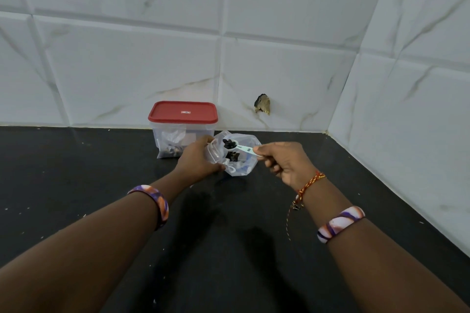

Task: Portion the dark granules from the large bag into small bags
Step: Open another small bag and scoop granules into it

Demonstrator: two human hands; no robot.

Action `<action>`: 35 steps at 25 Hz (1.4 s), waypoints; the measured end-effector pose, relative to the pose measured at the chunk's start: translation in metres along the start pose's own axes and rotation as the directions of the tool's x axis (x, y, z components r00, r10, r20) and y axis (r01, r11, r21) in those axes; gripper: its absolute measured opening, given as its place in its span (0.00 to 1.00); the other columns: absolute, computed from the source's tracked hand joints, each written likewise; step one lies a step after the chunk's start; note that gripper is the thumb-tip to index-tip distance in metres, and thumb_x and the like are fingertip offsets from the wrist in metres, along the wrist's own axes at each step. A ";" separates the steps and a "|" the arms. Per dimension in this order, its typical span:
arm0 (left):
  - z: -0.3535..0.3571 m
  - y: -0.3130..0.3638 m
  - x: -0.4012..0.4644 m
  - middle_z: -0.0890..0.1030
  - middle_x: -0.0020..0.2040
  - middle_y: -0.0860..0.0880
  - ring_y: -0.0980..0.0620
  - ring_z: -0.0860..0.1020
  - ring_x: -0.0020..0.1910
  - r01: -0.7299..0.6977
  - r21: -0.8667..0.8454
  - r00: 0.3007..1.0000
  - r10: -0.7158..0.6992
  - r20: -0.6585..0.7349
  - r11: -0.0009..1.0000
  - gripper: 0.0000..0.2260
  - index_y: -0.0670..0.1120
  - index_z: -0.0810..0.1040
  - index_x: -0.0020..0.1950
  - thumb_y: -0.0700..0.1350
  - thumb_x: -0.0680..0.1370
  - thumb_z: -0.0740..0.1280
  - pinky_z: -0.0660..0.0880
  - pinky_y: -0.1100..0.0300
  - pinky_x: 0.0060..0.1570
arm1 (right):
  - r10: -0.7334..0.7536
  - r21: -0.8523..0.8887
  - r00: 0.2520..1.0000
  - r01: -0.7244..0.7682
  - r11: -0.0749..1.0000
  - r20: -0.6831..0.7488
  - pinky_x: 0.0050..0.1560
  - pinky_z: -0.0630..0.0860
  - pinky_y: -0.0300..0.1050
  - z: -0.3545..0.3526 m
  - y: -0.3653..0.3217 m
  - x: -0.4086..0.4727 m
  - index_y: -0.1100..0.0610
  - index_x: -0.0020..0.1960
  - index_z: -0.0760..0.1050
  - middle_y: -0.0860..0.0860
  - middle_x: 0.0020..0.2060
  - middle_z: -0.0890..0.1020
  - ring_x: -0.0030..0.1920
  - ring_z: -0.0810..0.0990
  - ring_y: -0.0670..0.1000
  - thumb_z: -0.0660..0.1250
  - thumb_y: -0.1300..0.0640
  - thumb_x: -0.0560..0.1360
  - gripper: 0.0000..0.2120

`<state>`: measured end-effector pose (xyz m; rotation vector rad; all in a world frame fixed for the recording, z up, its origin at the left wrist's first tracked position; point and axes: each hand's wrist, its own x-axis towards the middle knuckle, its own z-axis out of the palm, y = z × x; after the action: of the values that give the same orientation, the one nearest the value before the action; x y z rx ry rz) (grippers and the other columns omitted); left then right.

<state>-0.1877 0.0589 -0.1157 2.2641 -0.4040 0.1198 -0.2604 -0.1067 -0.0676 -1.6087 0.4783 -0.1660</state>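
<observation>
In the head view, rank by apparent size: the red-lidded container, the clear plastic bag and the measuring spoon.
Largest to smallest as they appear:
1. red-lidded container
2. clear plastic bag, though the left hand covers part of it and it sits nearer the camera, so the gap is unsure
3. measuring spoon, held by the right hand

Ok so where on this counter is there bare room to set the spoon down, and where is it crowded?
Bare black counter lies left of the red-lidded container, and more lies right of the right hand toward the side wall. It is crowded at the back middle, where the container, the clear bag, the left hand and the loaded spoon bunch together.
</observation>
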 end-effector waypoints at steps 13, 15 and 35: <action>0.004 0.021 0.008 0.77 0.58 0.44 0.47 0.75 0.57 0.073 -0.120 0.990 -0.087 -0.109 0.990 0.26 0.41 0.70 0.63 0.43 0.68 0.75 0.67 0.60 0.47 | -0.771 -0.562 0.631 0.669 0.487 0.083 0.34 0.69 0.33 0.015 0.003 0.006 0.59 0.45 0.84 0.53 0.38 0.84 0.35 0.78 0.47 0.70 0.60 0.71 0.06; 0.013 0.020 0.008 0.76 0.58 0.45 0.47 0.74 0.58 0.104 -0.097 0.988 -0.114 -0.108 0.990 0.27 0.42 0.69 0.62 0.46 0.68 0.76 0.68 0.59 0.48 | -0.617 -0.371 0.787 0.564 0.738 -0.030 0.34 0.72 0.33 0.006 0.006 0.013 0.61 0.43 0.84 0.52 0.35 0.83 0.31 0.76 0.42 0.71 0.62 0.70 0.04; 0.019 0.029 0.061 0.78 0.46 0.49 0.50 0.78 0.49 0.146 -0.524 0.953 -0.261 -0.154 0.839 0.15 0.45 0.74 0.51 0.37 0.68 0.72 0.75 0.62 0.44 | -0.434 -0.815 0.894 0.331 0.476 0.110 0.47 0.72 0.44 0.055 0.039 0.092 0.65 0.52 0.79 0.58 0.49 0.81 0.51 0.79 0.57 0.62 0.58 0.74 0.13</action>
<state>-0.1408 0.0118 -0.0940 1.7302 -0.0551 0.1340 -0.1644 -0.0942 -0.1278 -2.6641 0.2601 -0.4258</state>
